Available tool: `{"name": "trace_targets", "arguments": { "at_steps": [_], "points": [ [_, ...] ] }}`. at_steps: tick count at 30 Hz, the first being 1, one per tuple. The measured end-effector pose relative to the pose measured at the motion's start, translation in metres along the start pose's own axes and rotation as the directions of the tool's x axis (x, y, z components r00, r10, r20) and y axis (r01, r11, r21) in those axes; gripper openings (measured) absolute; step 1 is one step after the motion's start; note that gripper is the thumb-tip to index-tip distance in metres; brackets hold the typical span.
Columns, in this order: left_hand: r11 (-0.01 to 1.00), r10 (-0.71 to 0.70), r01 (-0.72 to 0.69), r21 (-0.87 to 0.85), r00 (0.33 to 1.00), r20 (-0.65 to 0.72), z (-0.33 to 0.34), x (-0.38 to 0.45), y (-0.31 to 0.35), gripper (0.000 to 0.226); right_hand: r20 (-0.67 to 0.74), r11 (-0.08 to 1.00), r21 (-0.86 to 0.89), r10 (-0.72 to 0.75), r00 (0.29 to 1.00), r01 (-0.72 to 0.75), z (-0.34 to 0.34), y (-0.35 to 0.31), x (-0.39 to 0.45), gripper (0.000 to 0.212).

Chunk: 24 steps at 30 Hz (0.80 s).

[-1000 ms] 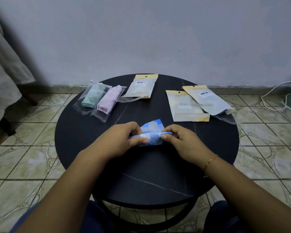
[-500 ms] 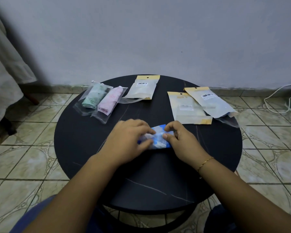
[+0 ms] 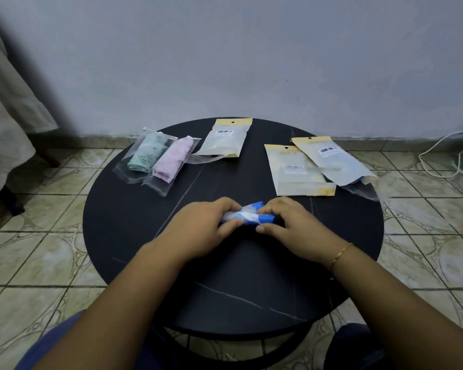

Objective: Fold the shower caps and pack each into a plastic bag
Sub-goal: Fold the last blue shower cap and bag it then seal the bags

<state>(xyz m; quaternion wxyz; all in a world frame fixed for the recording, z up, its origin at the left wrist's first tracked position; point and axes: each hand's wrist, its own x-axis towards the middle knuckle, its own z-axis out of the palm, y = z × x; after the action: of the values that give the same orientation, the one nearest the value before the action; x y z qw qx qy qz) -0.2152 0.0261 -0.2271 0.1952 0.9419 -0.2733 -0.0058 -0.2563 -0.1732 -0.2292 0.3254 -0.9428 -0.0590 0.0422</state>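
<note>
A blue and white shower cap (image 3: 247,216), rolled into a narrow bundle, lies at the middle of the round black table (image 3: 134,225). My left hand (image 3: 203,228) grips its left end and my right hand (image 3: 292,227) grips its right end, thumbs underneath at the near side. At the back left, a green cap (image 3: 145,153) and a pink cap (image 3: 173,158) each sit folded inside a clear bag. A beige packet (image 3: 225,138) lies at the back centre, with two more packets (image 3: 297,170) (image 3: 334,161) overlapping at the back right.
The table stands on a tiled floor (image 3: 38,249) close to a grey wall. A pale cloth (image 3: 6,110) hangs at the far left. A white cable (image 3: 439,153) runs along the floor at the far right. My knees show below the table's near edge.
The cap went from a wide, loosely folded shape to a tight narrow roll. Both hands shifted slightly away from me and closed tighter around its ends.
</note>
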Motion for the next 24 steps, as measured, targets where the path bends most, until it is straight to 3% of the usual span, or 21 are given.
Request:
{"name": "trace_targets", "arguments": {
  "at_steps": [4, 5, 8, 11, 14, 17, 20, 22, 24],
  "points": [
    [0.994, -0.016, 0.02, -0.11, 0.999, 0.041, 0.001, 0.001, -0.001, 0.029, -0.029, 0.999, 0.035, 0.039, 0.999, -0.038, 0.001, -0.001, 0.007, 0.008],
    [0.994, -0.016, 0.019, -0.105, 0.999, 0.034, 0.001, 0.002, -0.001, 0.03, -0.039, 0.998, 0.046, 0.053, 0.998, -0.052, 0.002, -0.002, 0.009, 0.013],
    [0.999, -0.012, 0.015, 0.042, 0.996, -0.084, 0.006, 0.005, -0.001, 0.033, -0.073, 0.988, 0.112, 0.116, 0.991, -0.108, 0.009, 0.001, 0.017, 0.027],
    [0.987, 0.014, 0.032, 0.157, 0.959, -0.282, 0.014, 0.003, 0.0, 0.036, -0.111, 0.97, 0.185, 0.178, 0.978, -0.155, 0.013, 0.003, 0.02, 0.017],
    [0.973, 0.117, -0.046, 0.226, 0.943, -0.312, 0.022, 0.002, -0.001, 0.036, -0.152, 0.973, 0.174, 0.176, 0.973, -0.149, 0.015, 0.001, 0.021, 0.014],
    [0.97, 0.133, -0.075, 0.231, 0.96, -0.247, 0.025, 0.002, -0.003, 0.041, -0.218, 0.985, 0.051, 0.175, 0.96, -0.167, 0.019, -0.002, 0.021, 0.017],
    [0.971, 0.112, -0.083, 0.224, 0.986, -0.12, 0.025, 0.002, -0.002, 0.053, -0.318, 0.966, -0.251, -0.02, 0.948, -0.064, 0.023, -0.008, 0.015, 0.036],
    [0.974, 0.088, -0.078, 0.212, 0.995, -0.04, 0.025, 0.003, 0.001, 0.059, -0.216, 0.927, -0.374, -0.13, 0.968, 0.041, 0.027, -0.012, 0.01, 0.046],
    [0.971, 0.073, -0.072, 0.227, 0.997, 0.004, 0.026, 0.004, -0.001, 0.05, -0.048, 0.889, -0.451, -0.104, 0.993, 0.072, 0.035, -0.015, 0.003, 0.068]
  ]
}}
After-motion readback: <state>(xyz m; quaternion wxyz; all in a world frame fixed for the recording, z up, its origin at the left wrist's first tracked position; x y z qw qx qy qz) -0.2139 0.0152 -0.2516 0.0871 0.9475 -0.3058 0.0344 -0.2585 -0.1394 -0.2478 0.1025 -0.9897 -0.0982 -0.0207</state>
